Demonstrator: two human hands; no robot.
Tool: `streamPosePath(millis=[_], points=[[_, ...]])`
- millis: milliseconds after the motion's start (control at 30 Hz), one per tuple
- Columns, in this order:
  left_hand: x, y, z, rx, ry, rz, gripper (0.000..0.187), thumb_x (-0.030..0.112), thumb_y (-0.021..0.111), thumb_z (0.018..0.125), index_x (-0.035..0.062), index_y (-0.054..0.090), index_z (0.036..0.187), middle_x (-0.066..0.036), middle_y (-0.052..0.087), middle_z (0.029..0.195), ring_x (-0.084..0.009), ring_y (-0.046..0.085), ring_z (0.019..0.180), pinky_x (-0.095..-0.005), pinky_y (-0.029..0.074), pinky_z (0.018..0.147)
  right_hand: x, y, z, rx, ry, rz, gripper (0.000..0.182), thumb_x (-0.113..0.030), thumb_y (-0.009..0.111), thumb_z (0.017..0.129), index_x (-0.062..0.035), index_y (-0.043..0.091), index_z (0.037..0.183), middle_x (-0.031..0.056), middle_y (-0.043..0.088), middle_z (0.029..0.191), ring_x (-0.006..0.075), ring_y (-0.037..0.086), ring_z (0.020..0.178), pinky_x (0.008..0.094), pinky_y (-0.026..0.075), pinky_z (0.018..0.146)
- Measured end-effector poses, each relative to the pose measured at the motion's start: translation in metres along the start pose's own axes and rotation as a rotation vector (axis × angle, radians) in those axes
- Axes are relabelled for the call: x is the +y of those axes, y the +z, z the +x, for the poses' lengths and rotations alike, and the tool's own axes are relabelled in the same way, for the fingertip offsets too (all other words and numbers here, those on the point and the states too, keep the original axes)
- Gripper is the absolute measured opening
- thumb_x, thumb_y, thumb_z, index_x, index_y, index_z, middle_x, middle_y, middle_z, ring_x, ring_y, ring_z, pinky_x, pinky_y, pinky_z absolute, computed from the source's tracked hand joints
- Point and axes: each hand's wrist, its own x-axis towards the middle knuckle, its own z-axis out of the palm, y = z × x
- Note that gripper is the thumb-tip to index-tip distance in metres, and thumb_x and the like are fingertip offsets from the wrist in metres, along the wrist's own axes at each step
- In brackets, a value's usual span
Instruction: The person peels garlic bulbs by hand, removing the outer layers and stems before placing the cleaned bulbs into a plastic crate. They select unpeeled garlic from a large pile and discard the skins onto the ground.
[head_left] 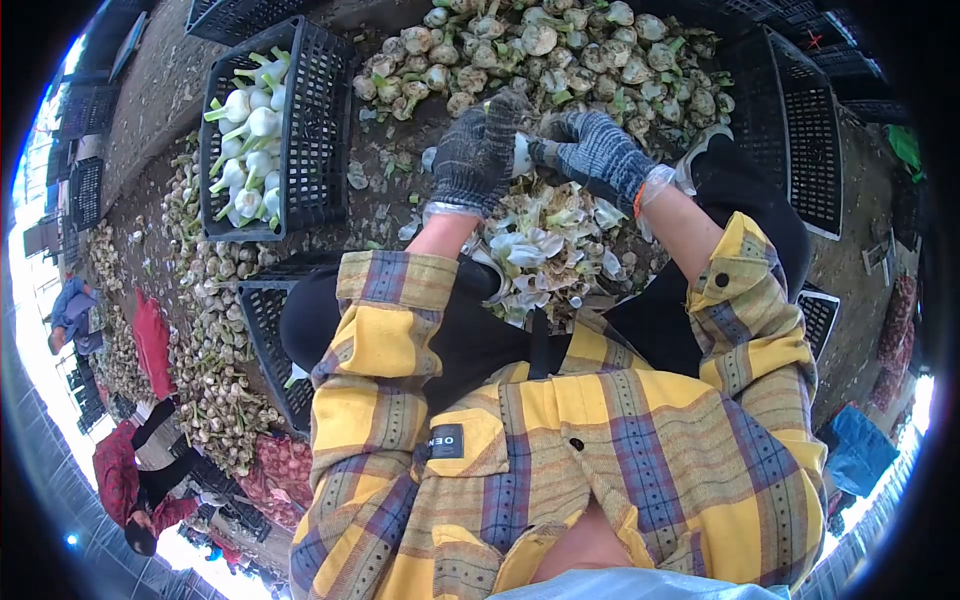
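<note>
My left hand [474, 152] wears a dark grey knit glove, its fingers curled around a white garlic bulb [522, 156]. On the bulb's other side my right hand [597, 158], gloved in grey with an orange band at the wrist, is closed with its fingertips against it. The hands cover most of the bulb. Beneath them, between my legs, lies a pile of peeled garlic skins [545, 245]. Just beyond my hands spreads a heap of unpeeled garlic bulbs [590, 50].
At the left a black crate [318, 130] holds clean white garlic [255, 140] with green stems. Another black crate [800, 130] stands at the right, and one [265, 340] sits by my left leg. More garlic [215, 350] covers the ground leftward, where other people [135, 470] are.
</note>
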Motion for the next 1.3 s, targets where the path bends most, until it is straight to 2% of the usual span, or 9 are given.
streamPosePath(millis=[100,167,400,467,667,800,933,1100,1300], points=[[-0.009,0.008,0.001,0.04,0.05,0.04,0.028,0.021,0.041,0.089,0.0045,0.056,0.106,-0.016,0.061,0.091,-0.0293,0.06,0.08,-0.0361,0.045,0.079,-0.004,-0.002,0.001,0.081,0.025,-0.083,0.026,-0.022,0.061,0.077,0.0029,0.059,0.084,0.0106,0.063,0.07,0.0165,0.06,0.062,0.0301,0.049,0.062],[-0.021,0.013,0.009,-0.252,-0.501,-0.42,0.041,0.029,0.06,0.076,0.0057,0.053,0.109,-0.015,0.059,0.096,-0.0285,0.059,0.087,-0.0391,0.047,0.072,-0.007,-0.003,0.001,0.145,0.043,-0.163,0.02,-0.013,0.059,0.081,0.0057,0.055,0.089,0.0106,0.062,0.073,0.0166,0.061,0.063,0.0289,0.052,0.061],[-0.016,0.012,0.005,-0.192,-0.242,-0.15,0.049,0.045,0.054,0.078,0.0029,0.056,0.103,-0.014,0.061,0.092,-0.0245,0.06,0.083,-0.0352,0.048,0.072,-0.005,-0.001,0.001,0.249,0.015,0.125,0.02,-0.01,0.058,0.08,0.0066,0.053,0.091,0.0131,0.06,0.077,0.0188,0.061,0.063,0.0292,0.053,0.059],[-0.009,0.012,0.01,-0.208,-1.175,-0.833,0.041,0.04,0.053,0.083,0.0038,0.053,0.102,-0.01,0.059,0.085,-0.0177,0.061,0.072,-0.0307,0.053,0.06,-0.004,0.0,0.002,0.305,-0.112,-0.12,0.02,-0.009,0.058,0.08,0.0066,0.052,0.092,0.0136,0.06,0.079,0.0197,0.061,0.064,0.0295,0.053,0.058],[0.003,0.002,0.016,0.017,-1.215,-1.194,0.035,0.04,0.05,0.084,0.0114,0.054,0.103,-0.007,0.059,0.085,-0.0154,0.06,0.065,-0.0292,0.053,0.052,0.004,-0.012,0.015,0.427,0.142,0.787,0.015,-0.01,0.06,0.078,0.0035,0.056,0.084,0.0099,0.061,0.072,0.0158,0.061,0.06,0.0249,0.052,0.052],[0.003,-0.016,0.021,0.027,-1.257,-1.255,0.033,0.035,0.047,0.085,0.0105,0.054,0.105,-0.009,0.06,0.095,-0.0187,0.061,0.079,-0.0335,0.052,0.059,0.006,-0.013,0.017,0.332,0.083,0.372,0.019,-0.014,0.057,0.082,-0.0028,0.056,0.097,0.0094,0.062,0.075,0.0159,0.062,0.066,0.0249,0.052,0.053],[-0.005,-0.006,0.009,0.036,-0.598,-0.446,0.039,0.033,0.056,0.076,0.0022,0.055,0.1,-0.017,0.059,0.092,-0.0281,0.06,0.078,-0.037,0.05,0.068,-0.007,-0.016,0.018,-0.008,0.011,-0.338,0.028,-0.031,0.054,0.084,-0.0062,0.058,0.097,0.0084,0.062,0.08,0.0164,0.061,0.066,0.0248,0.05,0.057],[0.006,-0.008,0.007,0.117,-0.047,-0.126,0.041,0.018,0.056,0.075,0.0021,0.048,0.112,-0.02,0.056,0.096,-0.0345,0.054,0.089,-0.0431,0.042,0.079,-0.031,-0.001,0.002,0.003,0.316,0.3,0.057,-0.051,0.062,0.073,0.0035,0.055,0.088,0.0088,0.058,0.076,0.0163,0.059,0.057,0.0281,0.051,0.05],[0.0,-0.001,-0.006,-0.053,-0.015,0.038,0.04,0.009,0.052,0.076,-0.0004,0.05,0.115,-0.019,0.055,0.107,-0.0332,0.051,0.102,-0.0408,0.038,0.089,-0.023,-0.004,0.0,-0.066,0.271,0.36,0.042,-0.034,0.066,0.075,0.0026,0.056,0.095,0.0098,0.061,0.078,0.0149,0.059,0.058,0.0271,0.052,0.052]])
